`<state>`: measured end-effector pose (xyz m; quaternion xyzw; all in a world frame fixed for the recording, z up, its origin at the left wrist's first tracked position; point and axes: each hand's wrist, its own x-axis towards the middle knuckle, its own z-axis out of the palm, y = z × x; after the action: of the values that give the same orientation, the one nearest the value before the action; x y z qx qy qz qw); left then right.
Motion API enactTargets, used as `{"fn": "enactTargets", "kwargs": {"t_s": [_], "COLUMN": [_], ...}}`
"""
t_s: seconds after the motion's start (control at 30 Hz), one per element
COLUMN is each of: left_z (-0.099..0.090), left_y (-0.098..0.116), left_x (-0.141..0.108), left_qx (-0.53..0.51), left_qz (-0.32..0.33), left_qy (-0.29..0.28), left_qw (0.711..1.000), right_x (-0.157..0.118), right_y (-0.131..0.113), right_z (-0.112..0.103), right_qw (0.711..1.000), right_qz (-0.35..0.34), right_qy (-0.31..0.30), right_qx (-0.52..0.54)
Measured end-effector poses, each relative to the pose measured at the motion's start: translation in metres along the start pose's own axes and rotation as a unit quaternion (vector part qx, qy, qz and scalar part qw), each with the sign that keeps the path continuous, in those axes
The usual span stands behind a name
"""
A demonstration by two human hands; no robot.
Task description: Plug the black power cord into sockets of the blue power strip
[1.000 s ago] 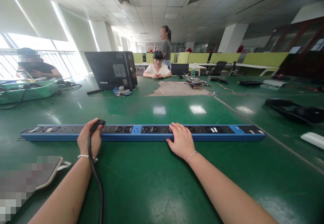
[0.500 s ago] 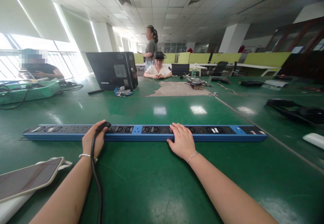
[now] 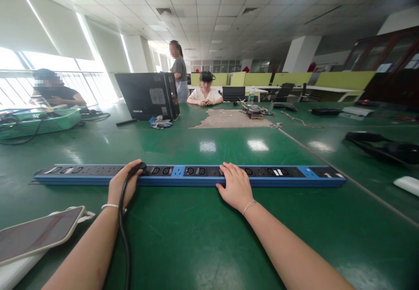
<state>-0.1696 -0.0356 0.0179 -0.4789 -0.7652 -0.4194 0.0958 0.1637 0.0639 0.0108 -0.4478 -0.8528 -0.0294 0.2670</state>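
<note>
A long blue and black power strip (image 3: 176, 181) lies crosswise on the green table, sockets facing up. My left hand (image 3: 123, 183) is closed around the black plug (image 3: 141, 167) of a power cord (image 3: 122, 224), held at the strip's sockets left of the middle. Whether the plug sits in a socket is hidden by my fingers. The cord runs down past my wrist toward me. Right of the middle, my right hand (image 3: 235, 183) grips the strip, fingers over its top and thumb against the front edge.
A phone (image 3: 42, 233) lies at the left front. Farther back are a green basket (image 3: 62, 122), a black computer case (image 3: 144, 95), gloves (image 3: 160, 122) and a bottle (image 3: 251, 95). A black strapped object (image 3: 382, 146) lies at right. One person (image 3: 205, 93) sits opposite, another (image 3: 179, 69) stands behind.
The view has tilted up slightly, so everything sits a little lower. Both hands keep their places on the plug and strip. The standing person in the background has moved left.
</note>
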Motion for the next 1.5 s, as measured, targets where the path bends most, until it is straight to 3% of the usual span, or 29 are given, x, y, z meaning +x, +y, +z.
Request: {"fn": "enactTargets", "kwargs": {"t_s": [0.13,0.3,0.6,0.77,1.0,1.5], "left_z": [0.001,0.004,-0.009,-0.009,-0.011,-0.005], "left_y": [-0.007,-0.013,-0.004,0.005,0.011,0.005], "left_x": [0.002,-0.001,-0.008,-0.008,-0.004,-0.014], "left_qx": [0.024,0.035,0.095,0.122,0.154,0.105], "left_qz": [0.015,0.009,-0.014,-0.008,-0.042,0.014], "left_qy": [-0.038,-0.031,-0.065,-0.041,-0.060,-0.027], "left_qw": [0.999,0.999,0.993,0.992,0.985,0.994], "right_x": [0.000,0.000,0.000,0.000,0.000,0.000], "right_y": [0.000,0.001,0.001,0.001,0.001,0.002], "right_z": [0.001,0.002,0.002,0.003,0.002,0.003], "right_qw": [1.000,1.000,1.000,1.000,1.000,1.000], "right_qz": [-0.003,-0.004,-0.004,-0.002,0.000,-0.004], "right_qy": [0.004,0.006,0.006,0.005,0.004,0.006], "right_qx": [-0.002,-0.006,-0.004,-0.005,-0.008,-0.006]}}
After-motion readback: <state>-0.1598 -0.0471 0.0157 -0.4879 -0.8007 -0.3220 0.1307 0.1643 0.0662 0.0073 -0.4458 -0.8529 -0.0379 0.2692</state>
